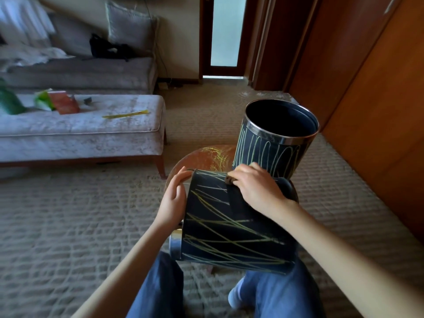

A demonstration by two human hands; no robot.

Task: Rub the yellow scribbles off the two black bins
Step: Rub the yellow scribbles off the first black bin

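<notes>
A black bin [229, 232] lies on its side across my lap, its base turned away from me, with yellow scribbles over most of its wall. My left hand [175, 196] rests with relaxed fingers against its base edge on the left. My right hand [254, 189] presses a small brown sponge [230, 180] onto the bin's upper wall near the base; a clean black strip runs below the sponge. The second black bin [275, 143] stands upright just behind, yellow loops around its side and a chrome rim on top.
A small round wooden table [206, 157] carries the upright bin. A grey bench [80, 127] with a yellow marker [125, 115] and clutter stands at the left, a sofa [80, 72] behind it. Wooden cupboard doors [367, 111] line the right. Carpet covers the floor.
</notes>
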